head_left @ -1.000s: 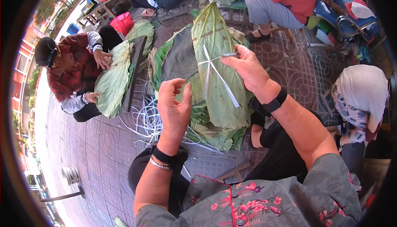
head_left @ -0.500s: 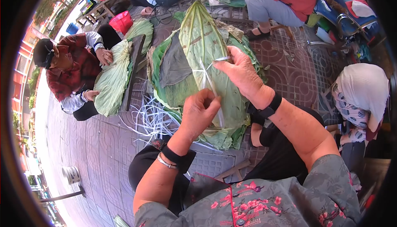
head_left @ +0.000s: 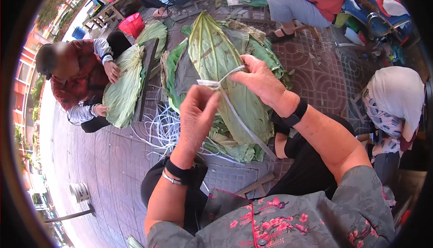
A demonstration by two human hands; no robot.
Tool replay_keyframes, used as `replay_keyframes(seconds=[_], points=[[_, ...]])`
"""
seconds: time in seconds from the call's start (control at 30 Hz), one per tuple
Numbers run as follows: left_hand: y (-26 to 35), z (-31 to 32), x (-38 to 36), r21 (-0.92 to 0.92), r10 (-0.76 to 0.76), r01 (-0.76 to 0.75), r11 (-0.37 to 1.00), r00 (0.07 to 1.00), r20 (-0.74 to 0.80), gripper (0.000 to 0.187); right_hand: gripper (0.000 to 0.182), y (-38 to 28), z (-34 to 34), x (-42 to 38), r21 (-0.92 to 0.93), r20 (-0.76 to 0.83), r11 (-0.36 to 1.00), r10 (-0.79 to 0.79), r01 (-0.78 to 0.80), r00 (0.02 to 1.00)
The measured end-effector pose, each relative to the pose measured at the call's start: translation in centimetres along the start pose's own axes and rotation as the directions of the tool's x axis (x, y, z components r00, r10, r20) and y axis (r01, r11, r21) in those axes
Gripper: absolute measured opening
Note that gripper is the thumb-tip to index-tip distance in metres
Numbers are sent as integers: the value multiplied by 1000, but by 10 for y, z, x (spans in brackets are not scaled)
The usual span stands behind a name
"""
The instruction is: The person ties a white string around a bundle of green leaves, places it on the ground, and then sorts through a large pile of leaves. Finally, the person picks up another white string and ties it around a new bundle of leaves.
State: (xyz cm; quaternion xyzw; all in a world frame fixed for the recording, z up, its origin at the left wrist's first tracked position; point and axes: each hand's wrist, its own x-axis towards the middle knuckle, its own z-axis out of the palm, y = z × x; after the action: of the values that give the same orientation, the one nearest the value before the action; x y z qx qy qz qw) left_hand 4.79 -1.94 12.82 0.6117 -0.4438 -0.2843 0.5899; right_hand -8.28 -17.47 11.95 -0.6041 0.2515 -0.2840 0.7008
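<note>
A folded green leaf bundle (head_left: 209,49) points away from me, on top of a pile of large leaves (head_left: 266,58). A white strip (head_left: 241,124) crosses the bundle's middle, with a knot or crossing between my hands and a long tail hanging toward me. My left hand (head_left: 198,110) pinches the strip at the bundle's left side. My right hand (head_left: 261,78) grips the strip's other end between thumb and fingers at the right side. A tangle of white strips (head_left: 164,128) lies on the paving left of the pile.
A person (head_left: 79,72) at left holds a pale leaf (head_left: 124,85) against a dark board (head_left: 146,78). Other people sit at the top and right. A red basin (head_left: 131,24), a white bucket (head_left: 79,192) and a wooden piece (head_left: 255,185) are around.
My left hand has moved left and up, drawing the strip sideways. The bundle's tip has shifted left and a little down. The strip's tail has swung to the right.
</note>
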Motion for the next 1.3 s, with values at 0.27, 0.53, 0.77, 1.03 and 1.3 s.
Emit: replay_keyframes(seconds=[0.27,0.53,0.77,1.03,1.3], points=[[-1,-10,5,687,388,-325,650,919,69,37,42,-1,11,-5,20,71,1000,17,-19,997],[0,-4,-3,739,481,-371,562,874,74,36,41,2,6,-2,53,-14,997,52,-51,999],[-11,-3,1,724,390,-335,603,915,99,27,39,6,3,0,103,29,992,76,-79,997],[-26,-33,5,-252,-132,109,961,988,-78,20,34,4,-12,6,248,66,958,128,-140,990],[-29,-137,11,-548,-397,114,829,809,-433,29,23,-1,-21,9,432,207,861,194,-268,959]])
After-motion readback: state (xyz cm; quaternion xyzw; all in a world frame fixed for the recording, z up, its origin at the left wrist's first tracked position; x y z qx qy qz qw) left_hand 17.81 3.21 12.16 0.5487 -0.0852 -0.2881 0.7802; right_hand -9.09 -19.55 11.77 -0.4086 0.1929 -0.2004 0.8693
